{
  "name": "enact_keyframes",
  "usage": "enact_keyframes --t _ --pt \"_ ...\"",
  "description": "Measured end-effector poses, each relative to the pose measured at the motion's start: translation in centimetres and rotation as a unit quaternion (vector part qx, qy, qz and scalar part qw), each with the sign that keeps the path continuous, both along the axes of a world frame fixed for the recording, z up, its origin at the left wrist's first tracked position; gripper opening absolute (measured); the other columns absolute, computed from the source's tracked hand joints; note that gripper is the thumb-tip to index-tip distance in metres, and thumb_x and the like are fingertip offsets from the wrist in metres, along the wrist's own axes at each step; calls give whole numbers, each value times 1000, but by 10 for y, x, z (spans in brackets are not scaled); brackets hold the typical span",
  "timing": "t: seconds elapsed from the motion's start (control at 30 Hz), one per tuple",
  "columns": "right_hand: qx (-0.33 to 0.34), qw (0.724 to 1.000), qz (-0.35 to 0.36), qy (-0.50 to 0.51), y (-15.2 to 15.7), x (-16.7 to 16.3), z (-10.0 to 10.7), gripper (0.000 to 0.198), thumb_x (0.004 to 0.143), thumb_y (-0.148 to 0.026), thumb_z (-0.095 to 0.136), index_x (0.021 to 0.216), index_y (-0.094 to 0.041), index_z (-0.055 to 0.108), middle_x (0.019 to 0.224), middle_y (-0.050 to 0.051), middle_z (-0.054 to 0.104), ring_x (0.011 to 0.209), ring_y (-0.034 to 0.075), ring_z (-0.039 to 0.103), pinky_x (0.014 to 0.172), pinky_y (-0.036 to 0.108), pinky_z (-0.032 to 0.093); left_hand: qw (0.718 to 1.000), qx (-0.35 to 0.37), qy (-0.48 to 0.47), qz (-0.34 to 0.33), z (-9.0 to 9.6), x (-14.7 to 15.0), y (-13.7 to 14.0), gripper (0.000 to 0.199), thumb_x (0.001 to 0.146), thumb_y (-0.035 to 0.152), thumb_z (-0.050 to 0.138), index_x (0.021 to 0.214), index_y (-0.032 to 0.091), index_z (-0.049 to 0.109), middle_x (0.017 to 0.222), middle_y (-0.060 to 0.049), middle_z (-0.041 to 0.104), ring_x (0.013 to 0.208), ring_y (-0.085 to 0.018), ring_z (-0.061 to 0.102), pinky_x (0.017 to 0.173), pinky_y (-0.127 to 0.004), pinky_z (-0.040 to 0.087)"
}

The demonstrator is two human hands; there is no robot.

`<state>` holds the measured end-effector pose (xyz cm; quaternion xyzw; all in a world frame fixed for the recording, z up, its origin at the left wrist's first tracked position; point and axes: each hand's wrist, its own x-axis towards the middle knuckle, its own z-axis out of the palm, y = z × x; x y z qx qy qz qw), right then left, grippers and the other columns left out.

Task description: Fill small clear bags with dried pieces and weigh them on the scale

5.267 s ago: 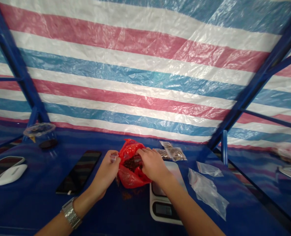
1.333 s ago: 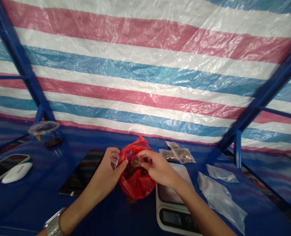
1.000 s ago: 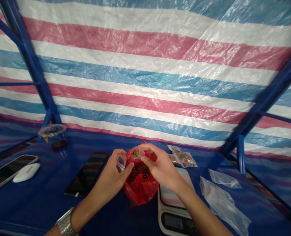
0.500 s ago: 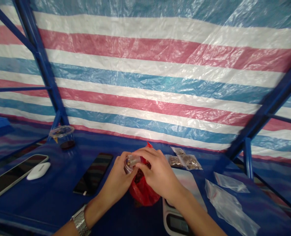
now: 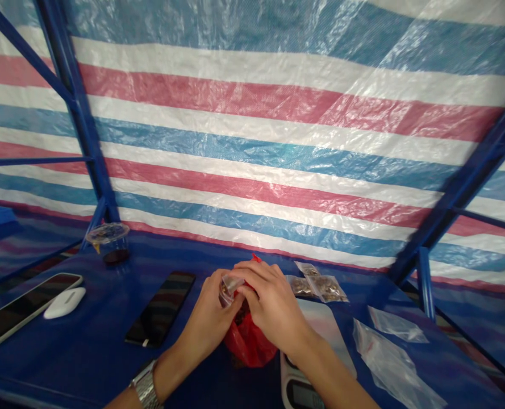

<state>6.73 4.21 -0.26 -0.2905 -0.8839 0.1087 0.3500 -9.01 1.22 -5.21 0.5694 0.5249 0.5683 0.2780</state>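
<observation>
Right fingers: right hand [image 5: 273, 301] curled over the top, thumb and fingertips pinching a small clear cup [image 5: 234, 282]; exact grip partly hidden.
Left fingers: left hand [image 5: 209, 312] closed around a small clear bag [image 5: 224, 294], holding its mouth toward the cup.
Cup and bag: meeting between the hands, cup rim at or inside the bag mouth; overlap blurred. Looks like a pour, cup to bag.
Pour, advice: keep the cup lip well inside the mouth, tip gradually, tap the base; left thumb should spread the plastic without squeezing the fill path.
Red bag [image 5: 252, 342]: between 5 and 6 o'clock from the cup, directly below. Worth staying over it, so strays drop back in.
Scale [image 5: 329, 326]: 4 o'clock, partly under the right forearm; readout not legible. Keep wrist off the platform.
Filled packets [image 5: 329, 288]: 3 o'clock, lying together.
Spare bags [image 5: 395, 363]: 4 o'clock, beyond the scale.
Black phone [image 5: 162, 307]: between 8 and 9 o'clock, clear of the spill zone.
</observation>
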Motion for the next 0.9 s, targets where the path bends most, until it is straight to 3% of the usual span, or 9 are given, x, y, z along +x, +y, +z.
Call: enact_keyframes --t 0.27,0.5,0.6,0.7,0.8,0.9 --pt "18 1000 -15 -10 -2 5 1 30 100 -14 58 123 -29 68 125 3 73 110 23 65 90 37 40 1000 5 -27 8 -2 -1 4 30 79 37 76 101 21 64 92 -5 71 86 -24 68 80 -35 54" --pt "-53 995 -88 22 4 25 -3 29 97 -20 63 123 -30 68 127 4 73 116 25 66 99 40 42 1000 -3 -16 27 -1 -7 7 35 79 42 75 102 22 59 79 2 63 71 -17 62 69 -29 50" --pt "-85 991 -96 -30 7 32 -12 27 94 -20 66 119 -29 71 121 4 75 111 27 67 100 43 43 998 7 -19 66 12 -13 8 38 82 45 72 107 23 54 74 6 56 64 -13 57 65 -25 47" --pt "-94 992 -62 -49 6 35 -15 34 94 -22 66 128 -29 68 127 6 73 118 28 65 105 46 42 994 17 -74 83 37 -15 4 43 84 49 71 112 26 48 73 9 53 54 -10 50 54 -21 43" --pt "-82 995 -48 28 -2 38 -3 30 99 -26 61 128 -30 67 129 5 71 119 26 63 106 43 43 983 1 -184 -3 66 -6 -5 44 87 56 68 113 28 46 76 8 53 51 -8 47 48 -19 41" --pt "-123 981 -31 149 -16 47 13 22 102 -36 56 117 -27 69 116 5 73 105 22 67 96 37 50 943 -48 -272 -186 85 15 -10 37 90 56 67 101 23 52 87 3 56 66 -9 55 60 -22 51"
